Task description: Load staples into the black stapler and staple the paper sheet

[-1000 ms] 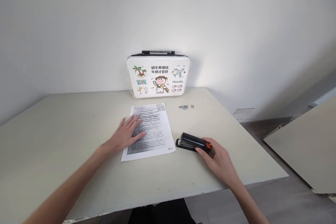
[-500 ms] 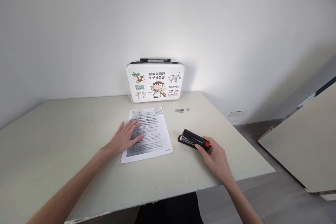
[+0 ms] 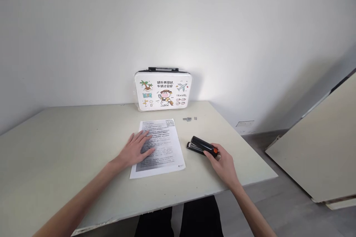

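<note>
A printed sheet of paper (image 3: 167,152) lies on the pale table, its text side up. My left hand (image 3: 135,149) rests flat on the sheet's left half, fingers spread and covering some of the print. To the right of the paper, a black stapler (image 3: 200,145) with an orange mark at its rear end points toward the sheet, its jaws apart. My right hand (image 3: 222,161) grips the stapler's rear, thumb on the near side. A small gap separates stapler and paper.
A white case (image 3: 163,90) with cartoon prints stands upright against the wall at the table's back. Several strips of staples (image 3: 187,119) lie right of the case's foot. The table's (image 3: 91,155) front edge runs just before my legs.
The camera view has shifted slightly. The stapler sits a little closer to the paper, still in my right hand. My left hand stays flat on the sheet.
</note>
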